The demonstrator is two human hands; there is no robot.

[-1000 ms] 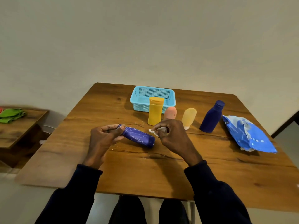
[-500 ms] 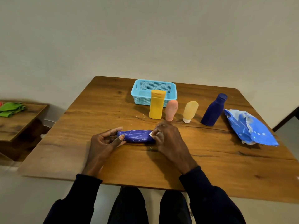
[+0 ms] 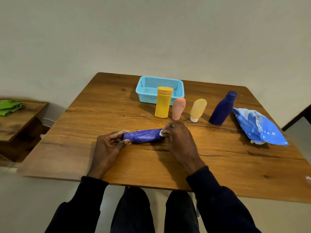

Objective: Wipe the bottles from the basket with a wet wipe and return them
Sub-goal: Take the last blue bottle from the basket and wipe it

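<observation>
While the purple bottle (image 3: 144, 136) lies on its side on the table (image 3: 235, 162), well in front of the basket (image 3: 146, 98), both hands are on it. The left hand (image 3: 107, 145) pinches the bottle's left end between curled fingers and thumb. The right hand (image 3: 178, 137) is curled over the other end, its fingertips pinching a small white wipe (image 3: 161, 133) against the bottle. Only a scrap of the wipe shows past the fingers, and the rest is hidden under the hand.

The basket is light blue with mesh walls and sits at the far side of the table with its opening up. What shows of its inside holds no bottle, though part of it is hidden. Four bottles stand in a row just in front of the basket and off to its right:
- The yellow bottle (image 3: 163, 103) stands upright, overlapping the basket's front wall in this view.
- The pink bottle (image 3: 178, 108) stands cap down beside the yellow one.
- The amber tube (image 3: 197, 109) stands on its white cap, further to the right.
- The navy bottle (image 3: 222, 109) stands cap up, further right again.

A crumpled blue pack (image 3: 259, 128) lies flat, far right of the basket and beyond the navy bottle. Far left of the basket and off the table, a green cloth (image 3: 10, 106) rests on a lower side table (image 3: 20, 120).
</observation>
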